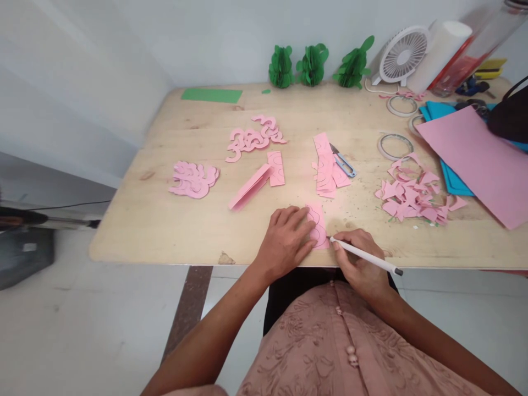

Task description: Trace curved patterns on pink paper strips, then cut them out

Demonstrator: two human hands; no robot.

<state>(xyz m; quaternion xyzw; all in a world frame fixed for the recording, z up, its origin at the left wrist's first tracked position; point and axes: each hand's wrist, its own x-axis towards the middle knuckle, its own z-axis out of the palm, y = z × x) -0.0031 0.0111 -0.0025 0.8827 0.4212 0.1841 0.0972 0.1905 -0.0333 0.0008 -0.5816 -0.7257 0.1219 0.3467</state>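
Note:
Flat on a pink paper piece [319, 223] near the table's front edge lies my left hand [286, 239], fingers stretched over its left side. Curved lines are drawn on that paper. My right hand [358, 258] grips a white pen [367, 254], its tip at the paper's right edge. Just beyond are pink paper strips [324, 170] with drawn curves, overlapping blue-handled thread snips [344, 164]. A folded pink strip [251, 187] and a short marked strip [276, 169] sit further left. Cut curved pink pieces [251, 139] and a stack of scalloped pink cutouts [193, 180] lie beyond those.
Pink scraps [412, 192] are heaped at right, near tape rolls [396, 146] and a large pink sheet [482, 159] over blue sheets [457, 181]. Green paper shapes [312, 65] and a white fan [404, 55] stand along the wall. A green strip [212, 96] lies far left.

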